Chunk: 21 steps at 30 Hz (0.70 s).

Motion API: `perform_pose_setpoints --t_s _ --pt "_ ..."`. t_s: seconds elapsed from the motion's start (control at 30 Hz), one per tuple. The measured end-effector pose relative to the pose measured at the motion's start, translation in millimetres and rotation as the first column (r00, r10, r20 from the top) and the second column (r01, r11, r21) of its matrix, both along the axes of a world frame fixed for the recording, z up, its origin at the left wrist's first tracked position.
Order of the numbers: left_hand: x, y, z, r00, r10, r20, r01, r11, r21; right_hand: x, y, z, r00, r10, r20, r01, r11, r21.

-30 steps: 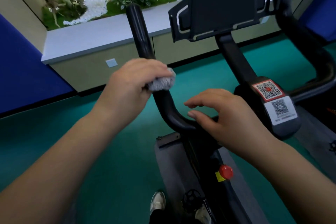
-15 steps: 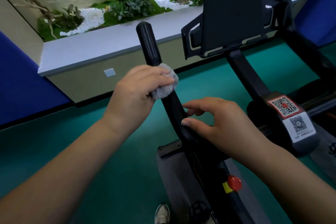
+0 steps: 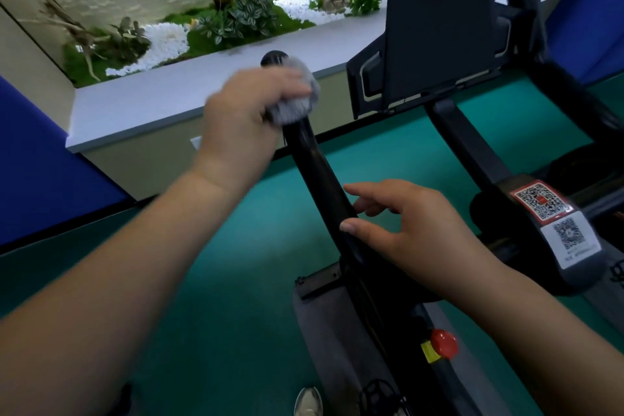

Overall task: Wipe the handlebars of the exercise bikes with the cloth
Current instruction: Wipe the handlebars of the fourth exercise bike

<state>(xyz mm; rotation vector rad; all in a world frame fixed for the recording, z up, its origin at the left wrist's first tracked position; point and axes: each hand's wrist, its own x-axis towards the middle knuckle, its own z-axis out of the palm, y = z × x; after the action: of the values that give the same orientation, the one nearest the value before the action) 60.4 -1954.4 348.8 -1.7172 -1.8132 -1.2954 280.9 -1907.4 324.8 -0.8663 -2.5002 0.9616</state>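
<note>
Teal floor (image 3: 236, 297) carries a grey mat (image 3: 324, 341) under the bike (image 3: 388, 331).

Both forearms bare, no sleeves, watch or rings visible. Left hand (image 3: 250, 111) motion-blurred, right hand (image 3: 418, 230) sharp. Light shoe (image 3: 308, 401) toe at bottom edge.

Teal floor (image 3: 236, 280), blue wall panels (image 3: 37, 172), grey-ledged planter (image 3: 152, 101) with greenery (image 3: 236, 20).

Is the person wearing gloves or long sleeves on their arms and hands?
No. Both the left hand and the right hand are bare, with no gloves. Both forearms are bare too, with no sleeves as far as the picture shows. There is no watch, ring or bracelet to be seen. The fingers have short, plain nails.
</note>
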Motion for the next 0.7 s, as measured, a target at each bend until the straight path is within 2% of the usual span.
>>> perform_pose_setpoints --t_s 0.1,0.2,0.27,0.4,0.53,0.6,0.7 --pt "18.1 -19.5 -25.4 1.000 -0.024 0.016 0.025 0.999 -0.035 -4.5 1.1 -0.1 1.000 -0.002 0.008 0.002 1.000 -0.001" --pt "9.9 -16.2 -21.1 0.994 -0.049 -0.098 0.042 0.996 -0.074 -10.0 3.1 0.4 1.000 -0.009 0.002 0.009 1.000 -0.004" --pt "-3.5 -2.6 -7.1 0.989 -0.029 -0.143 0.024 0.999 -0.038 -12.8 4.3 1.4 1.000 -0.011 0.001 0.011 1.000 -0.013" --pt "-23.8 17.6 7.5 0.998 0.055 0.009 -0.055 0.993 0.108 -18.5 4.8 1.9 0.999 -0.031 -0.021 0.030 0.999 -0.038" --pt "8.2 -10.8 -28.2 0.998 0.001 0.061 -0.006 0.997 0.071 -23.2 6.3 -0.7 0.998 -0.039 -0.043 0.037 0.999 -0.040" --pt "17.7 -22.7 -37.6 1.000 -0.012 0.006 0.012 1.000 0.015 -25.2 8.2 -0.9 0.998 -0.031 -0.046 0.029 0.999 -0.042" --pt "-4.0 -3.8 -20.3 0.994 -0.041 -0.103 0.041 0.999 -0.001 -28.1 13.2 0.9 0.999 -0.010 -0.040 0.008 0.999 -0.047"
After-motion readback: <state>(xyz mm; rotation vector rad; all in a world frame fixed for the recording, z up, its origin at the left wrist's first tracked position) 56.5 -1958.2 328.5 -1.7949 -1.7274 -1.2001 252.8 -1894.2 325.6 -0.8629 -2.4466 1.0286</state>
